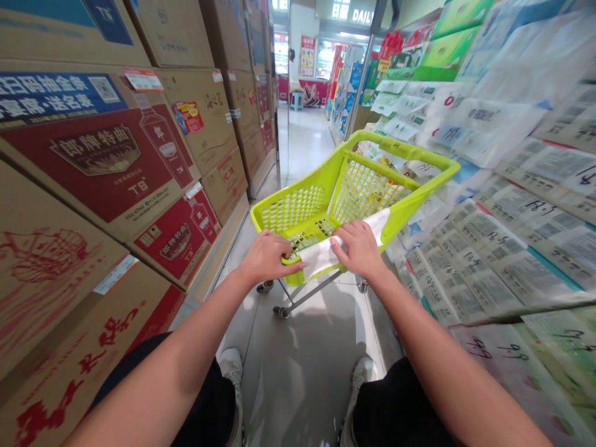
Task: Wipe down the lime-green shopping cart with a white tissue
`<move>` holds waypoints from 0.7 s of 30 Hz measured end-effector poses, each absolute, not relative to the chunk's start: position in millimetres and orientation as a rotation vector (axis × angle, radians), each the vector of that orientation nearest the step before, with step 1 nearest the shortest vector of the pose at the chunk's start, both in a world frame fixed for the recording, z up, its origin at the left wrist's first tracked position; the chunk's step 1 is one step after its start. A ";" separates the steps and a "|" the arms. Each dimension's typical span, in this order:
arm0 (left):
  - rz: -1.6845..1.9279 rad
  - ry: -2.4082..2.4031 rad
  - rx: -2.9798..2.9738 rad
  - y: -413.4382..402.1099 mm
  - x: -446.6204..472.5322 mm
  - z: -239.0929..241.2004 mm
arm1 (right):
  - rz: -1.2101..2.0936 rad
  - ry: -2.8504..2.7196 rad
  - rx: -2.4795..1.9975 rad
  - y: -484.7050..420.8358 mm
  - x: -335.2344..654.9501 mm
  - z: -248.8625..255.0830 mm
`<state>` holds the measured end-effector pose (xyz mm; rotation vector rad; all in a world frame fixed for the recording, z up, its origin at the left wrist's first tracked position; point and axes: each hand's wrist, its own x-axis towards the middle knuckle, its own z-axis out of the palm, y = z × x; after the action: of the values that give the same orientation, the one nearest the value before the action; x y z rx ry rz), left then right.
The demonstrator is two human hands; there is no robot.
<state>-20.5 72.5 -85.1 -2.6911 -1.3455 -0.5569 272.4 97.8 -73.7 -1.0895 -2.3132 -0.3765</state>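
Observation:
A lime-green plastic shopping cart (pixel 298 208) on grey metal legs stands in front of me, turned at an angle in the aisle. My left hand (pixel 270 257) is closed over the near rim at its left corner, thumb along the outside. Further right on the same side, my right hand (pixel 357 247) grips the rim beside a white label (pixel 318 259). The cart's upper basket has a perforated divider (pixel 367 186); behind it some packaged goods (pixel 384 162) show, too blurred to name. Two small black wheels (pixel 282 311) show beneath on the left.
Stacked cardboard cartons (pixel 97 155) wall the left side. Piles of plastic-wrapped paper packs (pixel 503 230) line the right, close to the cart. Tiled floor (pixel 305 143) runs on ahead to a blue stool (pixel 297 100) and a partly hidden person (pixel 292 54). A metal post (pixel 363 81) stands beyond the cart.

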 end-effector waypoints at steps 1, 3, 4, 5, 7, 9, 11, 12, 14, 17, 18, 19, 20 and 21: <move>-0.557 -1.346 -2.691 73.1 -21.2 -86.0 | -0.389 -2.307 -1.109 103.7 282.0 -71.2; -0.551 -1.341 -2.693 73.9 -21.0 -87.5 | -0.441 -2.228 -1.181 118.5 303.1 -68.0; -0.547 -1.339 -2.694 73.9 -20.1 -87.9 | -0.456 -2.187 -1.207 124.4 310.5 -67.9; -0.540 -1.338 -2.696 73.6 -18.8 -88.0 | -0.466 -2.152 -1.220 127.7 313.7 -68.8; -0.517 -1.335 -2.701 72.4 -15.6 -87.1 | -0.464 -2.115 -1.196 124.9 306.8 -73.0; -0.497 -1.342 -2.695 71.4 -13.4 -85.6 | -0.448 -2.136 -1.137 112.9 289.1 -78.0; -0.488 -1.356 -2.682 71.4 -13.2 -84.1 | -0.422 -2.227 -1.081 102.0 275.5 -80.0; -0.483 -1.363 -2.678 71.7 -13.7 -83.6 | -0.413 -2.276 -1.064 100.3 274.4 -79.3; -0.467 -1.369 -2.679 72.4 -15.0 -82.5 | -0.416 -2.329 -1.062 106.9 285.6 -75.4; -0.433 -1.368 -2.680 72.1 -14.3 -80.7 | -0.461 -2.222 -1.132 132.6 319.2 -70.7; -0.426 -1.367 -2.677 71.4 -13.1 -80.0 | -0.465 -2.166 -1.149 140.1 327.5 -71.0; -0.421 -1.365 -2.674 70.6 -11.7 -79.5 | -0.466 -2.111 -1.165 144.9 331.7 -72.1; -0.417 -1.363 -2.673 69.8 -10.3 -79.0 | -0.460 -2.066 -1.174 146.3 331.0 -73.8; -0.413 -1.363 -2.669 69.2 -9.1 -78.6 | -0.447 -2.044 -1.177 144.1 325.5 -75.9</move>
<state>-9.1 69.2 -78.6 -2.6695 -1.3631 -0.4133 325.5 144.1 -75.9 -1.1765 -2.0443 -0.4471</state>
